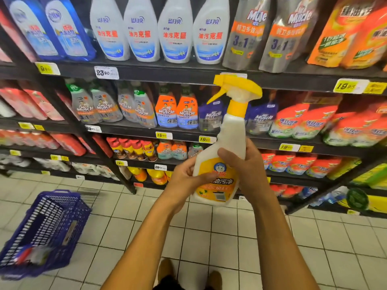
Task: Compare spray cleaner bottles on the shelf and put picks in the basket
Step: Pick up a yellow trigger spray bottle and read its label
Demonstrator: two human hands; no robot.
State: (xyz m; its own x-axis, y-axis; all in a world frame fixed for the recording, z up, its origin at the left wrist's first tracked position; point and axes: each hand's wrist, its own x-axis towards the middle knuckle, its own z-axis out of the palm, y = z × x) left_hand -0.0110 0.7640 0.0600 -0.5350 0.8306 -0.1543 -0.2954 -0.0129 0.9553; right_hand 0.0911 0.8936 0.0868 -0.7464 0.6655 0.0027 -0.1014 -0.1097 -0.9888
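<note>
Clearly, the comparing step was in hand: a white plastic spray bottle with a yellow trigger head and yellow label [222,155] was held upright in front of the black metal shelf [188,73], its label turned toward the camera. It was clamped by both hands, the left hand [184,181] curled round its lower left side with the thumb across the label, the right hand [245,166] wrapped round its waist. Judged from this, the next move would call for either returning the bottle to the shelf or carrying it down and left into the blue plastic shopping basket [41,231], which stood on the white tiled floor [209,237] well below and left of the bottle. Something red and white already lay in the basket. Rows of cleaner pouches and yellow price tags [346,86] were seen behind the bottle.
</note>
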